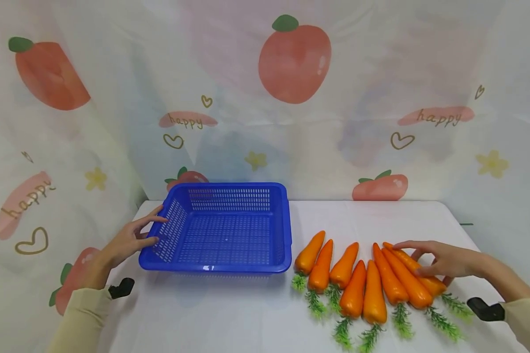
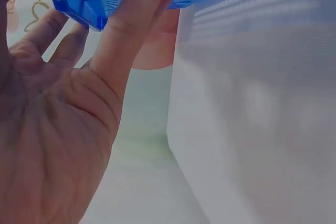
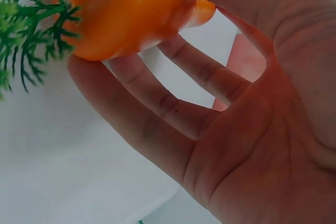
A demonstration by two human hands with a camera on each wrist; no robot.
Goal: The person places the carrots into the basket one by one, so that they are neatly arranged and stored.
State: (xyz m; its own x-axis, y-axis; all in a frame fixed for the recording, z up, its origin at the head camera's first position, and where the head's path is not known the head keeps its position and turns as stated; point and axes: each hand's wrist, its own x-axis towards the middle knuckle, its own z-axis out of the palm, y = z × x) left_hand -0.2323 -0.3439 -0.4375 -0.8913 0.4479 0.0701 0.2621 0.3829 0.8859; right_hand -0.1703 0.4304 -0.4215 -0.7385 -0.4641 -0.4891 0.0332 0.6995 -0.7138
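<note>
left side of the white table (image 1: 203, 314): the left hand (image 1: 130, 240) holds the blue basket (image 1: 229, 268) by its left edge, thumb and index finger hooked over the rim, the others bent outside it. the wrist view shows the fingers up against the mesh wall; whether the base sits flat cannot be told.

right of the basket, just beside it: eight carrots (image 1: 374, 294) in a loose fan, tips pointing away from the person, green leaves (image 1: 443, 323) toward them. all eight lie outside the basket, several touching.

far right: the right hand (image 1: 446, 257) is on the end carrot (image 1: 433, 285) — thumb on the near side, fingers curled round the far side and thick end. reads as a light pinch; the carrot seems to rest on the table.

step in hand, by judgement: picking up the first carrot while the basket is steadied. next move calls for a firmer pinch, then a straight lift — enough to free the leaves and not drag the neighbouring carrot along.
</note>
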